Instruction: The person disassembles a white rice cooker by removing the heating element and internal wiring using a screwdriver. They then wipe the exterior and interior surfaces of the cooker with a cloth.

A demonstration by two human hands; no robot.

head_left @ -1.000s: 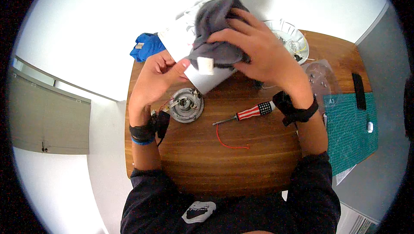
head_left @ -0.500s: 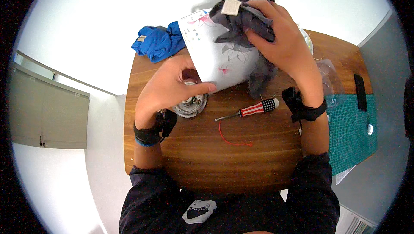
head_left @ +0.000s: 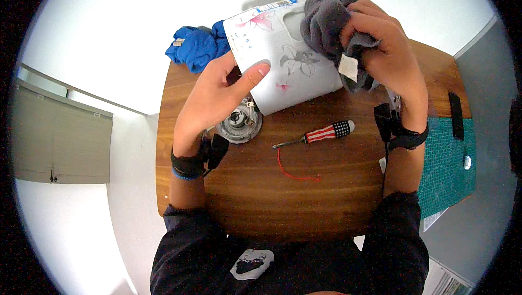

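My left hand [head_left: 217, 94] grips the left side of a white packet [head_left: 288, 80] printed with pink and grey flowers, thumb on its front face and the other fingers hidden behind. The packet is tilted. My right hand [head_left: 386, 39] is closed on a bunched dark grey cloth [head_left: 326, 20] with a pale label, held against the packet's upper right side. Below my left hand lies a round metal part [head_left: 239, 124], partly covered by hand and packet. A screwdriver [head_left: 326, 132] with a red, white and dark patterned handle rests on the table in front of the packet.
A bunched blue cloth [head_left: 194, 49] sits at the table's far left. A thin red wire [head_left: 288, 173] lies by the screwdriver's tip. On the right are a green cutting mat [head_left: 448, 170], a black strip [head_left: 455, 115] and a small shiny object [head_left: 467, 162]. Table edge [head_left: 159, 175] at left.
My right hand has drawn the grey cloth right and slightly down, uncovering more of the packet's top. My left thumb has moved up the packet's face. The screwdriver stays in place.
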